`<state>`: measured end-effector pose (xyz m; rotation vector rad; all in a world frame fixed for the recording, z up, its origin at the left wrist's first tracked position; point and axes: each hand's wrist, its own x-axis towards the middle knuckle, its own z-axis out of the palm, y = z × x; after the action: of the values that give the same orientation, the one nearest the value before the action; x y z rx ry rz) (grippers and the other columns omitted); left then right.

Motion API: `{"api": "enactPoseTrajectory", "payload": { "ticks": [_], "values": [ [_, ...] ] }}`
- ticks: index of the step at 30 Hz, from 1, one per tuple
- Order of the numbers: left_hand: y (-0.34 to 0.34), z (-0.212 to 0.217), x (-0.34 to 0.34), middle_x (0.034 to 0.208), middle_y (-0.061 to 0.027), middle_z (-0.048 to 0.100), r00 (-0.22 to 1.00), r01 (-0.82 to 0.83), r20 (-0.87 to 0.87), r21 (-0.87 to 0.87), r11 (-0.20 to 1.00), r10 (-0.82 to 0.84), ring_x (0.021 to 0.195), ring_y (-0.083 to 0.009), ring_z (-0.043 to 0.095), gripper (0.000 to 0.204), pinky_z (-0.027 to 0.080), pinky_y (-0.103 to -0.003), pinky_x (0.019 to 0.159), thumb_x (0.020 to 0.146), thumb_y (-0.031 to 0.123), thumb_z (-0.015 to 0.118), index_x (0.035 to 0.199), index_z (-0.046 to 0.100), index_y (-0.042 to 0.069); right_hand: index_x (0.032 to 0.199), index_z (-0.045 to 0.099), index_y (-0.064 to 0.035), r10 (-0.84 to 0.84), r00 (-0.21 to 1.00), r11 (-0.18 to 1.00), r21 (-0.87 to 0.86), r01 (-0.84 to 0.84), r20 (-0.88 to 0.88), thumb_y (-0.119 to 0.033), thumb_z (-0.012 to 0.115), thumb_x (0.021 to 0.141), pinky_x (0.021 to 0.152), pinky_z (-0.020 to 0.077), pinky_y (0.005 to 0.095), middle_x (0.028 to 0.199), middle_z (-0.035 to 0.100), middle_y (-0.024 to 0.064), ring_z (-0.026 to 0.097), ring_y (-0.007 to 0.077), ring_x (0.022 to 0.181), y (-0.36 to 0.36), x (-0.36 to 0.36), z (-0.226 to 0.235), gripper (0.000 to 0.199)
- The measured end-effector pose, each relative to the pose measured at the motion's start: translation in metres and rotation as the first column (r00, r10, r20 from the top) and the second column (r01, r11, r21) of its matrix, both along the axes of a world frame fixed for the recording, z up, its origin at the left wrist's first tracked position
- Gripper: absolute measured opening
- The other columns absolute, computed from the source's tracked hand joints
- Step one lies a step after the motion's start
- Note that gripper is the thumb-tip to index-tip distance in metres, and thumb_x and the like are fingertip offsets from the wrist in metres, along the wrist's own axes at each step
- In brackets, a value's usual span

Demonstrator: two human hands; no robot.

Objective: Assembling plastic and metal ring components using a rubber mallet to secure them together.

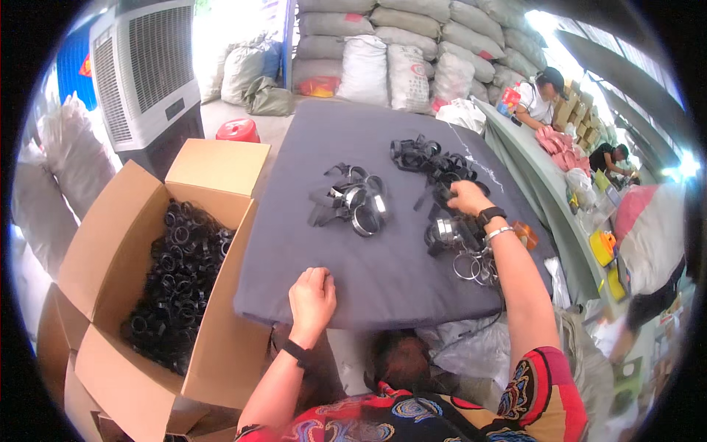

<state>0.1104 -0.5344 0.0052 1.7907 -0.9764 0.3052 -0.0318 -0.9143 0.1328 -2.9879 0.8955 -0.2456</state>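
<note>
On the dark grey padded table [368, 276], my left hand [312, 296] rests near the front left edge, fingers curled in and nothing seen in them. My right hand [469, 197] reaches to the far right pile of black bands [416, 155], its fingers pinched on a black band at the near end of the pile. Just nearer, below that hand, lies a group of silver metal rings [471, 267] and black-and-silver bands [445, 232]. In the table's middle sits a smaller heap of black bands and shiny metal rings [364, 214].
An open cardboard box [110, 258] full of black rings stands left of the table. Behind it are an air cooler [147, 74] and a red stool [238, 130]. Stacked sacks [412, 33] line the back. People work at a long table [515, 140] on the right.
</note>
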Motion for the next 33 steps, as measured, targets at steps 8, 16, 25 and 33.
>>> {"api": "enactPoseTrajectory", "payload": {
  "ticks": [8, 16, 25, 33],
  "values": [
    [0.006, -0.015, 0.011, 0.086, -0.0114, 0.068, 0.828, 0.201, -0.469, -0.264, 0.944, -0.307, 0.080, -0.0194, 0.064, 0.026, 0.049, -0.036, 0.071, 0.089, 0.021, 0.060, 0.101, 0.065, -0.002, 0.087, 0.057, -0.0006, 0.421, 0.849, 0.847, 0.197, -0.494, 0.317, -0.020, 0.069, 0.074, 0.070, 0.0478, 0.0449, 0.084, 0.061, 0.0171, 0.060, 0.0381, 0.081, 0.172, -0.017, 0.002, 0.026],
    [0.044, -0.002, -0.053, 0.064, -0.0022, 0.058, 0.327, 0.571, -0.780, -0.286, 0.770, -0.533, 0.057, -0.0123, 0.054, 0.027, 0.044, -0.026, 0.057, 0.095, 0.021, 0.054, 0.076, 0.059, 0.002, 0.091, 0.057, -0.0040, 0.495, 0.840, 0.796, 0.270, -0.541, 0.222, -0.024, 0.067, 0.079, 0.070, 0.0495, 0.0460, 0.087, 0.060, 0.0148, 0.061, 0.0380, 0.081, 0.250, -0.056, -0.045, 0.026],
    [0.077, -0.032, -0.046, 0.064, -0.0005, 0.055, 0.436, 0.306, -0.800, -0.298, 0.904, -0.411, 0.059, -0.0100, 0.051, 0.027, 0.041, -0.026, 0.058, 0.094, 0.018, 0.054, 0.070, 0.056, 0.005, 0.078, 0.064, 0.0004, -0.191, 0.979, 0.948, -0.271, 0.166, -0.066, -0.008, 0.057, 0.075, 0.060, 0.0537, 0.0427, 0.080, 0.062, 0.0183, 0.066, 0.0336, 0.070, 0.150, -0.100, -0.095, 0.011],
    [0.088, -0.047, -0.036, 0.068, -0.0006, 0.059, 0.524, 0.252, -0.771, -0.265, 0.931, -0.362, 0.066, -0.0093, 0.055, 0.024, 0.044, -0.025, 0.066, 0.094, 0.017, 0.055, 0.076, 0.060, 0.002, 0.082, 0.059, -0.0037, 0.281, 0.960, 0.959, -0.039, -0.280, 0.010, -0.010, 0.059, 0.080, 0.065, 0.0511, 0.0456, 0.084, 0.060, 0.0158, 0.063, 0.0361, 0.075, 0.202, -0.091, -0.081, 0.007]
  ]
}}
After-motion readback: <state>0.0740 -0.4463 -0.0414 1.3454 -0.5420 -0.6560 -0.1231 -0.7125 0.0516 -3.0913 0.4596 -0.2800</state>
